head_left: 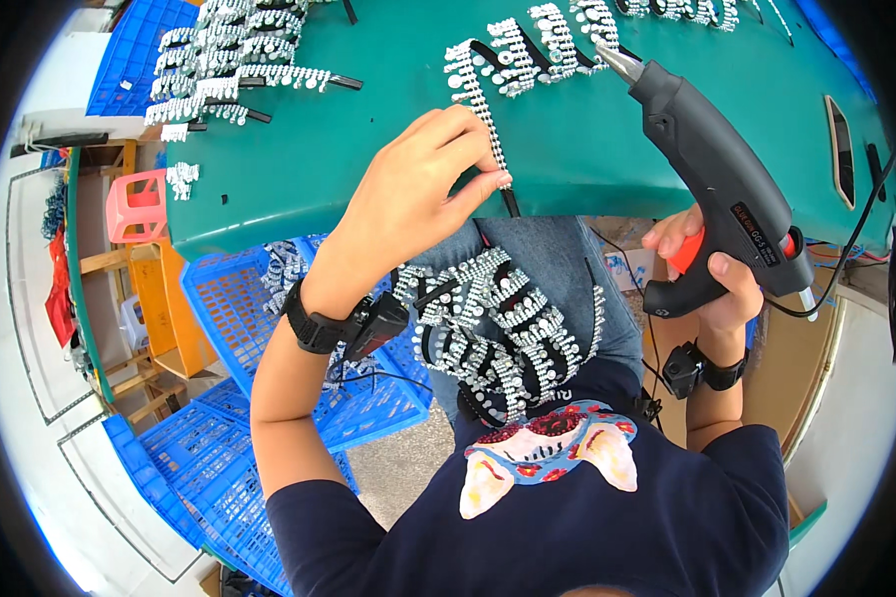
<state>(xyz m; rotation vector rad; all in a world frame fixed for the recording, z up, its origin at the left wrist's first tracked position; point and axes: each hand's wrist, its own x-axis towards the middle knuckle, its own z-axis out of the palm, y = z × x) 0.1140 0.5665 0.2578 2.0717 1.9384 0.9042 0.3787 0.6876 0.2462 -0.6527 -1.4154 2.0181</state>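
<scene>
Your left hand (pixel 423 194) has its grip pinched on a rhinestone strip (pixel 476 99) lying at the near edge of the green worktop (pixel 587 149). Your right hand (pixel 712 274) is clenched around a black glue gun (pixel 712 169), nozzle raised just above the worktop.

black glue gun (pixel 712 169) with orange trigger, teal table (pixel 607 149), blue crates (pixel 234 298).

Green worktop (pixel 607 169) fills the upper frame, edge curving across twelve o'clock. At nine o'clock, a pink plastic stool (pixel 134 204) sits above wooden shelving (pixel 154 308). Blue plastic crates (pixel 234 458) stack from eight down to seven o'clock over speckled grey floor (pixel 398 473). Bright, even daylight throughout.
</scene>
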